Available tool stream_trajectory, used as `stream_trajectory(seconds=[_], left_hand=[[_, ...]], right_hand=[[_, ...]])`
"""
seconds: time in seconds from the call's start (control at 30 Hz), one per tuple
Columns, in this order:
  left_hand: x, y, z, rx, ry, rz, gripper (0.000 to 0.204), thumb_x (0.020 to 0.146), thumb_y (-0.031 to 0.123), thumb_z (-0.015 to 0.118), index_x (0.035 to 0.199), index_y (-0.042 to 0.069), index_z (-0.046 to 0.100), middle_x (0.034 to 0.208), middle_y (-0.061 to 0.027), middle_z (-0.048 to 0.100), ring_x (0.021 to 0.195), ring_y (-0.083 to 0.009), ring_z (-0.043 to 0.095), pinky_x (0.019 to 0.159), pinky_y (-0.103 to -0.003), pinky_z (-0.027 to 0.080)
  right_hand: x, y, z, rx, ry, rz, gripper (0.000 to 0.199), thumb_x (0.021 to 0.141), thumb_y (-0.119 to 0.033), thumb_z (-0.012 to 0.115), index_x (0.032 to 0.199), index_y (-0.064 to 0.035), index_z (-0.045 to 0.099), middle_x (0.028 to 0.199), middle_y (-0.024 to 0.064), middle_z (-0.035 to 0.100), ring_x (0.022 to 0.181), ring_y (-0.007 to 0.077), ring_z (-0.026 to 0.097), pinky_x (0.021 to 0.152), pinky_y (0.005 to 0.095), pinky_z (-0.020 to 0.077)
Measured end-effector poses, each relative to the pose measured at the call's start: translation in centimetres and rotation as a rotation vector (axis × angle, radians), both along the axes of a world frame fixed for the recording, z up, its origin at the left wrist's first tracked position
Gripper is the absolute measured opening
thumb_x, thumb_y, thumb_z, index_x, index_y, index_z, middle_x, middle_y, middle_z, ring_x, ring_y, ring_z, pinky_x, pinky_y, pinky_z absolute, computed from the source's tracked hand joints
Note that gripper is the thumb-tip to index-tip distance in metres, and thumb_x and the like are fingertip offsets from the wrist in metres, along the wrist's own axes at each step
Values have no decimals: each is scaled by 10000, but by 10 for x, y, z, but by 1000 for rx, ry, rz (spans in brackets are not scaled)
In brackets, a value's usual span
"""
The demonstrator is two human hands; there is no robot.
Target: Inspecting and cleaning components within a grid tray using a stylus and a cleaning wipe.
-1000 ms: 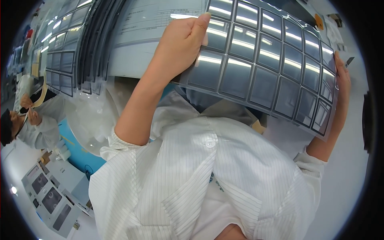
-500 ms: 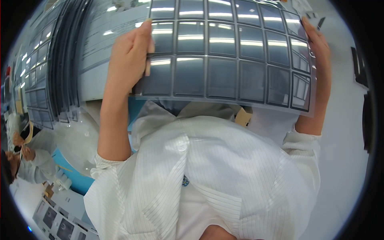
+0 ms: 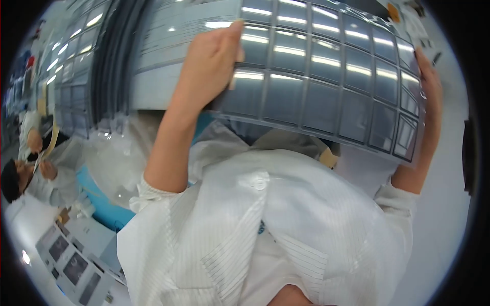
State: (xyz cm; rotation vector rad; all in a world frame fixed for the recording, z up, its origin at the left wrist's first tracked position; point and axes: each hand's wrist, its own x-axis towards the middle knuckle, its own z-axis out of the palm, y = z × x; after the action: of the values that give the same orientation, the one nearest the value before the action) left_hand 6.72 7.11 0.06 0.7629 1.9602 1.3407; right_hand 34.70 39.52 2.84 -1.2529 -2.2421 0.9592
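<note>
**Two hands on a thin gridded panel**

Two bare hands carry one wide, glossy grey panel [image 3: 326, 76], ruled into a grid of rectangular cells, raised in front of the person's chest, above the white striped lab coat [image 3: 265, 229] that fills the lower picture. The left hand [image 3: 212, 66] clasps the panel's left edge, thumb on the front near the top corner and fingers curled round behind. The right hand [image 3: 430, 86] lies along the right edge, closed on it from behind, with only the fingertips showing at the rim.

Judging by the bow in its lower edge and the ceiling lights mirrored across it, the panel is probably thin, light and somewhat flexible, with a smooth face that would be slippery and would mark easily. The cells look delicate, so holding it by the two opposite margins, as now, seems the safest hold; a one-sided grip would likely let it sag or twist.

Just behind the panel, crumpled clear plastic wrap [image 3: 117, 158] lies beside a blue tray [image 3: 102, 201]. Further left, a stack of similar gridded sheets [image 3: 76, 76] leans near the panel's left edge and could catch it. Printed sheets [image 3: 71, 260] lie at lower left, and a co-worker in white [image 3: 30, 168] is busy at the far left.
</note>
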Motion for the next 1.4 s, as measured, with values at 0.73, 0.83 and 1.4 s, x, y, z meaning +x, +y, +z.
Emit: stream_trajectory(seconds=[0.73, 0.83, 1.4], left_hand=[[-3, -4, -7, 78, -60, -49, 505, 994, 397, 455, 639, 41, 501, 558, 12, 431, 397, -71, 416, 377, -228, 330], [-3, -5, -6, 74, -66, -38, 507, 993, 399, 456, 642, 36, 500, 563, 9, 435, 401, -72, 416, 379, -230, 334], [-4, -5, -3, 30, 3, -68, 561, 995, 432, 427, 621, 18, 490, 500, -3, 402, 396, -97, 434, 401, -260, 357]], right_hand=[[14, 33, -14, -40, 64, 17, 429, 962, -395, 517, 1276, -113, 596, 871, -61, 515, 789, 67, 431, 781, 180, 348], [1, 16, -14, -13, 131, 23, 453, 957, -416, 520, 1275, -102, 596, 950, -46, 576, 822, 60, 475, 782, 175, 357], [16, 36, -19, 103, -11, 47, 384, 967, -282, 510, 1308, -117, 570, 1133, 59, 573, 983, 110, 522, 876, 214, 381]])
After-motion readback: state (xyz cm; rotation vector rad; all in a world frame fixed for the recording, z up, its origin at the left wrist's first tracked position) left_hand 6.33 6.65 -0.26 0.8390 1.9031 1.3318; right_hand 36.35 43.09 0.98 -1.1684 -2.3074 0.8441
